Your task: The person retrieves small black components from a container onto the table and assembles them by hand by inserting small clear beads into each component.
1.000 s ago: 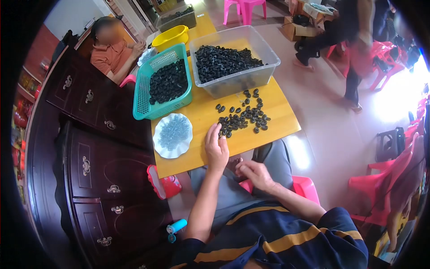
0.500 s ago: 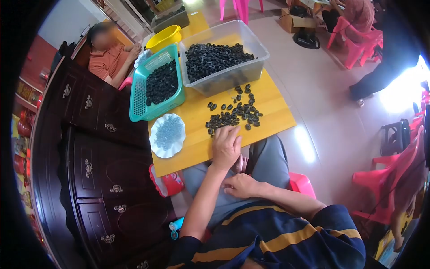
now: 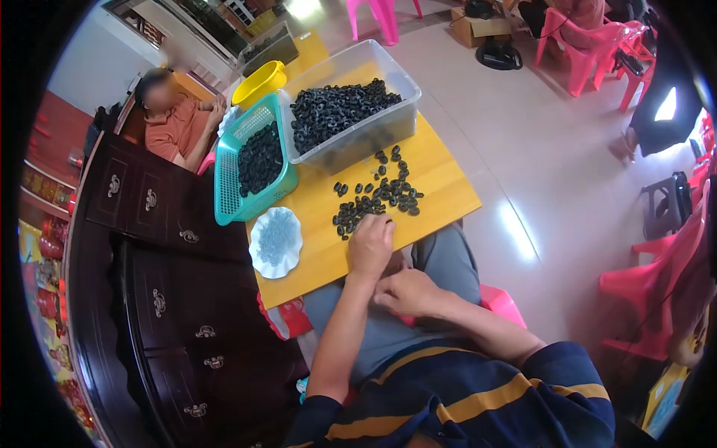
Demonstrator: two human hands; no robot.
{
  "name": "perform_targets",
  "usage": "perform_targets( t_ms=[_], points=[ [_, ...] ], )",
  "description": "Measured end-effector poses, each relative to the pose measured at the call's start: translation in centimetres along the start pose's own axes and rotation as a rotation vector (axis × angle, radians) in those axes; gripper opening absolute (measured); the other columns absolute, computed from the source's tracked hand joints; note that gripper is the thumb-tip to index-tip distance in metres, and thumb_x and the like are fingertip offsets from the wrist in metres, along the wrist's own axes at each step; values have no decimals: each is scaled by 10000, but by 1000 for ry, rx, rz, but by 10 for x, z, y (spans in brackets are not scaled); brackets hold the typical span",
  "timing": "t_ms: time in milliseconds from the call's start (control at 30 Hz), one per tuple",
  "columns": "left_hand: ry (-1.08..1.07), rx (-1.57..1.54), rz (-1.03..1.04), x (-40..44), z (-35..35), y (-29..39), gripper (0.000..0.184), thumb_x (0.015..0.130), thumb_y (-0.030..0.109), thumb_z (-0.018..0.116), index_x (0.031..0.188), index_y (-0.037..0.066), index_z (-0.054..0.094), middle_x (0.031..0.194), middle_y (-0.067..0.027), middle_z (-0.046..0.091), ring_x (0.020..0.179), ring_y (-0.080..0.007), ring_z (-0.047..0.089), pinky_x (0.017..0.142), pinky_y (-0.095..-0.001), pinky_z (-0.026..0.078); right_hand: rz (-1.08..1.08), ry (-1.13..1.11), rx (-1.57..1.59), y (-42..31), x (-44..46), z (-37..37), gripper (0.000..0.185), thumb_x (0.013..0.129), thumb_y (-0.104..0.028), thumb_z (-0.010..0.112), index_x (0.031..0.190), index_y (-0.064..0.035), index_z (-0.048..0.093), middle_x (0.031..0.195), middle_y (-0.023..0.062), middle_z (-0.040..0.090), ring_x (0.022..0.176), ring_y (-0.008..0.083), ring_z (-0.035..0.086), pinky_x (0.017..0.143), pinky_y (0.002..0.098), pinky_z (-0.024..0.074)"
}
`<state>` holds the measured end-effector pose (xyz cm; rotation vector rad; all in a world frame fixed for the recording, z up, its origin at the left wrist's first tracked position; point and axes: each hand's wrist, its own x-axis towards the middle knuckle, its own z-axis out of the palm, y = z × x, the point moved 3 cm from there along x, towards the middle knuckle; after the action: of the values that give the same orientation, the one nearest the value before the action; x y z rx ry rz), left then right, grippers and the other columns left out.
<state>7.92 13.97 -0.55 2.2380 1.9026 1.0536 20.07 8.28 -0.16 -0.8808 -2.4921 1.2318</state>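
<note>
At the near side of the table, my left hand [image 3: 371, 243] rests with bent fingers at the edge of a loose spread of small black ring-shaped pieces [image 3: 388, 196]. Its fingertips are closed together, and whatever lies between them is too small to make out. Over my lap, just below the table edge, my right hand [image 3: 409, 292] is curled closed. The fingers of that hand are mostly turned away, so anything in them is hidden. Left of the pieces is a white scalloped dish [image 3: 296, 252] holding many tiny clear bits [image 3: 276, 236].
A clear plastic bin [image 3: 351, 153] full of black pieces stands on the yellow table [image 3: 441, 179], beside a teal basket [image 3: 223, 190] and a yellow basin [image 3: 258, 84]. Dark drawers [image 3: 160, 224] flank the left side. Another person [image 3: 175, 127] sits beyond; pink chairs [image 3: 657, 272] stand right.
My left hand's fingers have drawn in closer together beside the black pieces. My right hand has risen slightly and is more curled. The whole view has shifted a little.
</note>
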Motion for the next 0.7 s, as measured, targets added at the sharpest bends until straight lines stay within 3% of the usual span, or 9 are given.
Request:
perform_targets(
  t_ms=[67, 100, 133, 200, 233, 300, 433, 533, 700],
  points=[
    [12, -91, -111, -5, -10, -9, 107, 895, 114, 660, 972, 54, 707, 881, -147, 671, 808, -362, 660, 729, -430, 536, 76, 125, 415, -3, 0, -14, 207, 903, -274, 648, 865, -82, 715, 815, 180, 706, 796, 310, 710, 753, 425, 550],
    [24, -160, -179, -8, -16, -13, 102, 903, 99, 649, 969, 53, 711, 878, -154, 682, 788, -361, 665, 721, -417, 539, 34, 210, 576, 0, 2, -13, 217, 943, -248, 631, 857, -58, 690, 775, 133, 705, 730, 218, 700, 692, 344, 547],
    [87, -303, -214, -13, -19, -19, 110, 935, 89, 630, 966, 29, 716, 862, -108, 713, 730, -246, 674, 687, -343, 533, 66, 224, 847, 6, 5, -10, 219, 968, -236, 605, 873, -54, 679, 779, 99, 699, 728, 185, 685, 691, 314, 539],
    [70, -612, -488, -25, -28, -25, 143, 970, 109, 615, 994, 4, 709, 850, -30, 704, 710, -116, 616, 663, -270, 506, 135, 213, 1376, 13, 7, -13, 201, 1024, -229, 554, 979, -56, 644, 852, 22, 677, 766, 110, 646, 714, 241, 517],
    [61, -728, -546, -26, -38, -17, 174, 993, 126, 599, 1003, -15, 700, 848, 20, 661, 748, -63, 570, 670, -230, 483, 177, 280, 1489, 18, 8, -12, 192, 1026, -249, 558, 1023, -71, 631, 889, 26, 677, 788, 105, 645, 729, 236, 517],
    [51, -774, -550, -27, -50, 0, 169, 992, 118, 593, 1005, -15, 697, 878, 4, 659, 772, -74, 577, 678, -230, 484, 221, 359, 1701, 23, 8, -12, 203, 1040, -295, 551, 1088, -103, 599, 962, 25, 676, 828, 94, 651, 749, 236, 529],
    [19, -715, -294, -20, -50, 19, 145, 972, 78, 598, 972, -47, 671, 1006, -84, 640, 905, -143, 608, 790, -264, 498, 194, 362, 1786, 18, 8, -16, 206, 1024, -300, 577, 1094, -106, 576, 980, 41, 668, 834, 129, 655, 734, 251, 536],
    [-43, -720, -256, -17, -40, 27, 125, 962, 67, 607, 963, -40, 670, 995, -101, 647, 908, -193, 628, 824, -297, 504, 150, 356, 1838, 26, 11, -12, 170, 1043, -274, 550, 1088, -116, 592, 958, 20, 676, 816, 101, 659, 738, 243, 546],
    [-97, -674, -153, 2, -35, 30, 140, 961, 84, 628, 1020, -29, 687, 982, -82, 665, 911, -158, 628, 812, -282, 501, 120, 473, 1937, 36, 11, -17, 125, 1022, -237, 589, 1055, -117, 591, 932, 19, 685, 798, 96, 659, 716, 242, 552]
  ],
)
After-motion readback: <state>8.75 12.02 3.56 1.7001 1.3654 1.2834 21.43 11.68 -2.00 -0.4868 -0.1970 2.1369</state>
